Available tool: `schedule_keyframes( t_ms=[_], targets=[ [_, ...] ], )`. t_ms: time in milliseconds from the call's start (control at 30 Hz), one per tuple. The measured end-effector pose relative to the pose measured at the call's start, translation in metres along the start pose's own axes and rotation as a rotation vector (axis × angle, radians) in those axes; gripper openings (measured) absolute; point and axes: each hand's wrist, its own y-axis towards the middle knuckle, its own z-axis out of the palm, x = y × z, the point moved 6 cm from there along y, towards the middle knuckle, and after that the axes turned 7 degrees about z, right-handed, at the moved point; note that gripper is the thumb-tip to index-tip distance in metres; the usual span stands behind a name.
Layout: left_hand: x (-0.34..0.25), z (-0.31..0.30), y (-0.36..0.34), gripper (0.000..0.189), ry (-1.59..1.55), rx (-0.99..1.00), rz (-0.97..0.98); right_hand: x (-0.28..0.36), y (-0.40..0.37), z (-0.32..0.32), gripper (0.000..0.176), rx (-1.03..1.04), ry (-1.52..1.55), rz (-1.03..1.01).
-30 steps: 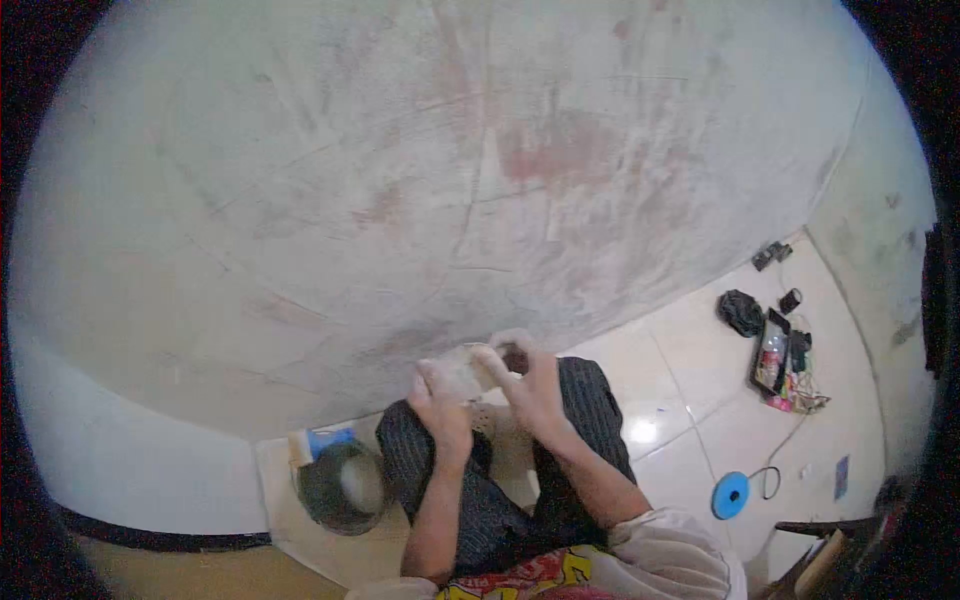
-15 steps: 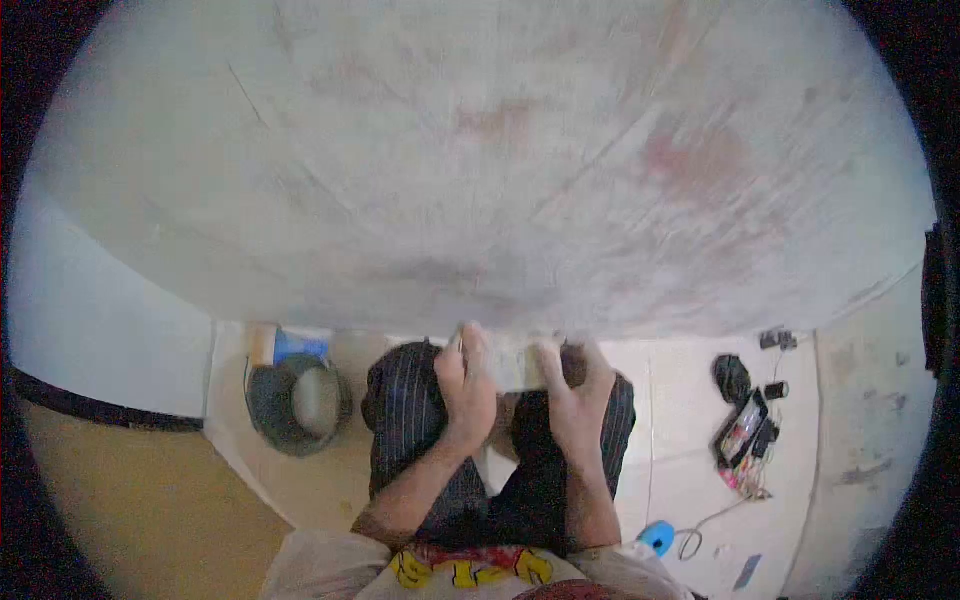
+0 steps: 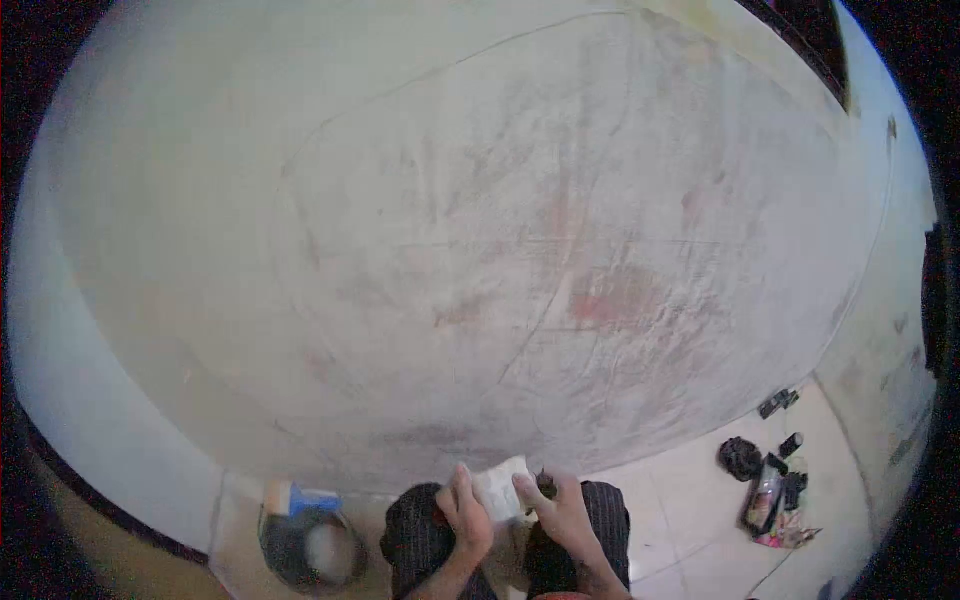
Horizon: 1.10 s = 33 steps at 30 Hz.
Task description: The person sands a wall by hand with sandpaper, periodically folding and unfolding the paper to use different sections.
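Over my knees, a white flat piece (image 3: 502, 490) with a squarish outline spans the gap between my hands. My left hand (image 3: 467, 515) is closed at its left edge, fingers pointing up towards the wall. From the other side my right hand (image 3: 562, 515) grips the right edge, thumb pressed on its face. A small dark part (image 3: 546, 484) shows beside the right thumb; I cannot tell what it belongs to. Close ahead rises a pale wall (image 3: 430, 330) with grey smears and reddish patches.
A dark bucket (image 3: 278, 560) with whitish contents stands at my left, a blue and tan object (image 3: 315, 500) at its rim. On the tiled floor (image 3: 655, 520) to the right lie a black bundle (image 3: 740, 458), a small black cylinder (image 3: 791, 444) and a heap of small items (image 3: 765, 505).
My view has tilted up, so more wall shows and hands, knees and bucket sit lower in it. The hands are closer together, and the white piece between them now shows clearly.
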Motion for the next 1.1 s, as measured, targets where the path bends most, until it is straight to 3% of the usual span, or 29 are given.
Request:
schedule_keyframes(
  t_ms=[33,100,167,200,233,267,333,400,467,533,600,667,833,900,933,1000,1033,1067,1100],
  targets=[
    [-0.008,-0.006,-0.004,0.047,-0.009,-0.023,-0.026,0.001,-0.004,0.004,0.031,0.049,0.159,0.057],
    [-0.042,0.021,-0.008,0.041,0.298,0.368,0.124,-0.005,0.001,0.008,0.031,0.039,0.158,0.014],
    [-0.049,0.027,-0.005,0.039,0.192,0.314,0.106,-0.002,0.004,0.019,0.027,0.060,0.232,0.001],
    [-0.054,0.032,-0.001,0.049,0.130,0.288,0.108,0.008,0.002,0.016,0.027,0.075,0.207,-0.029],
    [-0.065,0.028,0.001,0.048,0.239,0.220,0.346,0.026,-0.006,0.014,0.025,0.080,-0.034,-0.190],
    [-0.068,0.022,0.004,0.048,0.227,0.204,0.373,0.044,-0.018,0.015,0.024,0.076,-0.264,-0.352],
    [-0.080,0.030,0.007,0.048,-0.055,0.507,0.333,0.070,-0.031,0.016,0.020,0.137,-0.280,-0.494],
    [-0.118,0.036,0.000,0.047,0.013,0.481,0.380,0.081,-0.046,0.005,0.019,0.076,-0.188,-0.597],
    [-0.138,0.042,0.009,0.044,0.324,0.432,0.677,0.092,-0.039,0.002,0.020,0.077,-0.250,-0.504],
    [-0.133,0.043,0.021,0.043,0.289,0.485,0.587,0.102,-0.025,0.002,0.023,0.098,-0.369,-0.305],
    [-0.178,0.057,0.008,0.044,0.322,0.458,0.936,0.123,-0.030,-0.008,0.025,0.055,-0.302,-0.387],
    [-0.209,0.077,-0.003,0.046,0.380,0.451,1.055,0.138,-0.027,-0.020,0.027,-0.028,-0.236,-0.454],
    [-0.157,0.142,0.055,0.049,0.480,0.671,0.867,0.154,0.006,-0.047,0.024,-0.321,-0.374,-0.459],
    [-0.152,0.147,0.048,0.048,0.586,0.717,0.855,0.177,-0.036,-0.075,0.022,-0.484,-0.075,-0.715],
    [-0.141,0.142,0.045,0.048,0.701,0.728,0.811,0.156,-0.025,-0.069,0.022,-0.497,-0.071,-0.713],
    [-0.113,0.135,0.049,0.046,0.578,0.728,0.851,0.095,-0.010,-0.065,0.020,-0.636,0.533,-0.970],
    [-0.108,0.134,0.046,0.045,0.633,0.787,0.915,0.120,-0.014,-0.056,0.021,-0.702,-0.012,-0.842],
    [-0.102,0.128,0.049,0.043,0.679,0.837,0.980,0.117,-0.008,-0.044,0.021,-0.684,-0.036,-0.848],
    [-0.094,0.128,0.053,0.043,0.672,0.817,0.961,0.103,0.013,-0.041,0.020,-0.518,0.148,-0.710]
  ],
)
